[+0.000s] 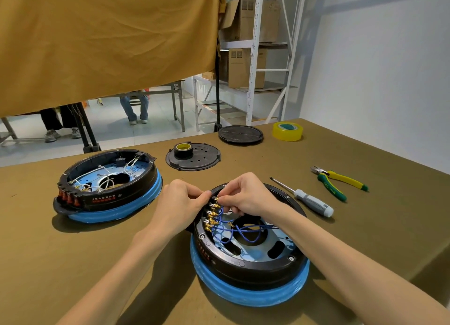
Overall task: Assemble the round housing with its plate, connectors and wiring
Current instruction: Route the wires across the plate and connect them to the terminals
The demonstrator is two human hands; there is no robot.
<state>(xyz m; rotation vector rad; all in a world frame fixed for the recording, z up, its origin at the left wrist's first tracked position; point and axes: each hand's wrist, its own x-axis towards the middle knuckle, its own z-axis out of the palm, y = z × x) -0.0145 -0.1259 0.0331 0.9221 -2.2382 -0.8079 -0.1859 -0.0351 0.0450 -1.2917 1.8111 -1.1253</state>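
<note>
A round black housing (253, 266) on a blue ring stands in front of me, its metal plate (258, 248) inside. A row of brass connectors (211, 217) lines its left inner wall, with blue wires (243, 229) looping over the plate. My left hand (180, 203) grips the housing's upper left rim, fingers curled at the top connector. My right hand (243, 195) reaches in from the right and pinches a brass connector at the top of the row, with a blue wire running under its fingers.
A second housing (109, 188) with white wires sits at left. Behind are a black cover (194, 159) bearing a tape roll (184, 149), another black lid (240, 134) and yellow tape (287, 130). A screwdriver (304, 198) and pliers (338, 181) lie at right.
</note>
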